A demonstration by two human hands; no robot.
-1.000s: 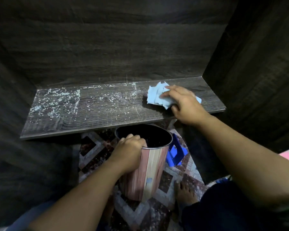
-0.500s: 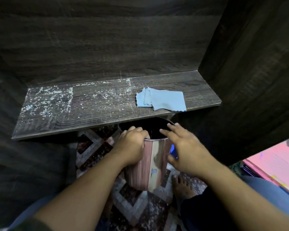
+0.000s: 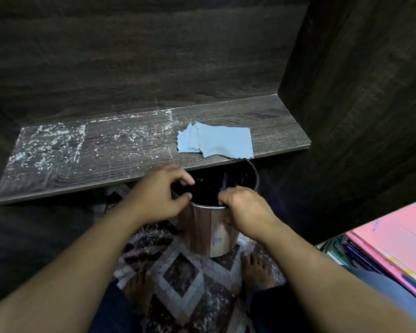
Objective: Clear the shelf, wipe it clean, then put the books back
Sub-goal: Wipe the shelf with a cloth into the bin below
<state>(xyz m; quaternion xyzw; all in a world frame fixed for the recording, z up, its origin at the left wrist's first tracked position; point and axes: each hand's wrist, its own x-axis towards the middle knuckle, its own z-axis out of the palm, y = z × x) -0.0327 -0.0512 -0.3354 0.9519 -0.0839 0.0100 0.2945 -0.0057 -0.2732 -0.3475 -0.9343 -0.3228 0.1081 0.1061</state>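
Shelf (image 3: 135,150) lies just beyond both hands, bare of books. Its right part looks wiped, but white dust still coats the stretch beyond the left hand (image 3: 161,195). The cloth (image 3: 216,143) lies flat ahead of the right hand (image 3: 243,207), unheld. Both hands curl round the bin (image 3: 211,231) rim. Books (image 3: 389,241) wait to the right, not yet returned.

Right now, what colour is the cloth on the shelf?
Light blue; the cloth shows best in the head view.

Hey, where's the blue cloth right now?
In the head view, the blue cloth lies flat on the right part of the shelf, at its front edge, just above the open bin.
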